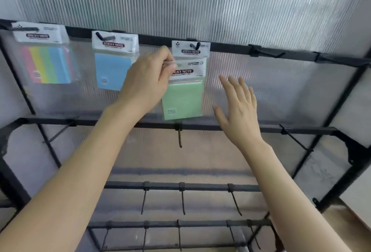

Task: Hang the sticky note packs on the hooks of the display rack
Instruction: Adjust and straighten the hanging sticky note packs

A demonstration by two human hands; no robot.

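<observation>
My left hand (149, 77) pinches the top left corner of a green sticky note pack (182, 99) in a clear bag, held just below the third hook (195, 46) of the top rail. A pack's white header card (190, 50) hangs on that hook behind it. To the left, a blue pack (113, 67) and a multicolour pack (47, 61) hang on their own hooks. My right hand (239, 103) is open with fingers spread, to the right of the green pack and apart from it.
The black display rack (281, 52) has free hooks at the top right (269, 52). Lower rails (200, 126) carry several bare hooks pointing toward me. A ribbed translucent panel backs the rack. A black frame post (341, 123) runs down the right.
</observation>
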